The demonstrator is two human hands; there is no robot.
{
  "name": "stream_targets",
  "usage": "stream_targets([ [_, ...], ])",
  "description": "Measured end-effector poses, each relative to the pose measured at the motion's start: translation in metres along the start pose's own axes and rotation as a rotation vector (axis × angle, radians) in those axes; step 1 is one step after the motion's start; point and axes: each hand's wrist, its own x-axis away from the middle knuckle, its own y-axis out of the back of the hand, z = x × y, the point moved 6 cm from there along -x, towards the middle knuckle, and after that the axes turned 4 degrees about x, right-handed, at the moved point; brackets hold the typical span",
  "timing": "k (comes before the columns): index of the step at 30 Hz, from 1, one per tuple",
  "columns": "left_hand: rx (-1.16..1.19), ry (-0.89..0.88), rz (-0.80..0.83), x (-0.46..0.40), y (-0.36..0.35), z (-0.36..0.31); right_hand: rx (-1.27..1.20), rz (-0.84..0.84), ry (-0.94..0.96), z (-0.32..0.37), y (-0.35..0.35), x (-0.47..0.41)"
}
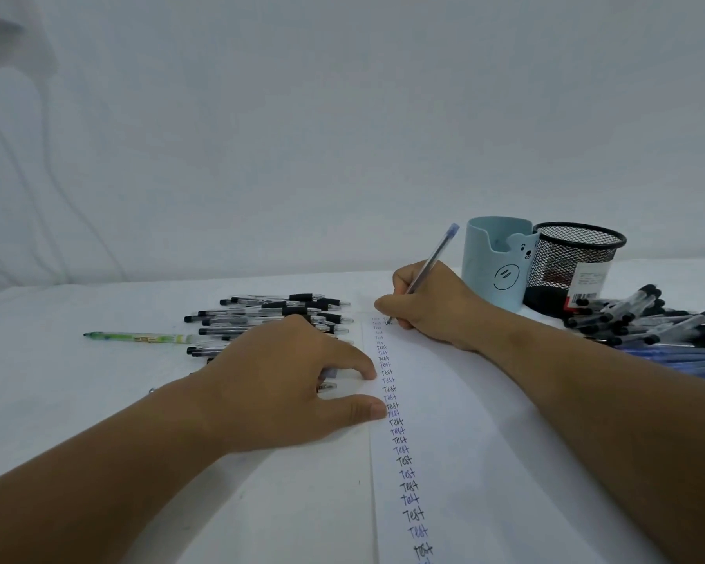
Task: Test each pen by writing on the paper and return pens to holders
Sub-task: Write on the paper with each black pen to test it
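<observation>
Testing a blue pen at the head of a long column of "Test" marks.

The right hand (428,307) pinches a clear-barrelled blue ballpoint pen (430,262), tip on the white paper sheet (465,441) at its far end, probably because the rows nearer the person are used. The left hand (294,380) lies flat, fingers straight, pressing the sheet's edge to the worktop (78,392), likely to steady it. The pale blue bear-faced holder (495,262) and black mesh holder (574,266) stand just behind; loose pens (277,315) lie either side.

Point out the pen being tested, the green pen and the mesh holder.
blue pen (432,260), head view: mid barrel above the right hand.
green pen (139,338), head view: mid barrel.
black mesh holder (562,254), head view: front wall.
</observation>
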Motion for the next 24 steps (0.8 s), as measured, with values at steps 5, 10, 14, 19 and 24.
stream_targets([
  [5,0.001,-0.01,-0.001,-0.0005,0.0,-0.0003,0.038,0.003,0.018,0.0011,-0.0011,-0.0013],
  [10,0.008,-0.011,-0.019,0.0004,0.0002,0.0008,0.041,0.029,0.025,0.0007,-0.0022,-0.0008],
  [14,0.002,-0.008,-0.008,-0.0001,-0.0001,-0.0001,0.022,0.019,0.015,-0.0011,-0.0012,-0.0026],
  [19,0.005,-0.001,0.004,0.0002,-0.0002,-0.0005,0.031,0.031,0.03,-0.0017,-0.0033,-0.0023],
  [24,0.012,0.01,0.014,0.0,-0.0002,-0.0018,0.062,-0.003,0.046,0.002,-0.0022,-0.0028],
])
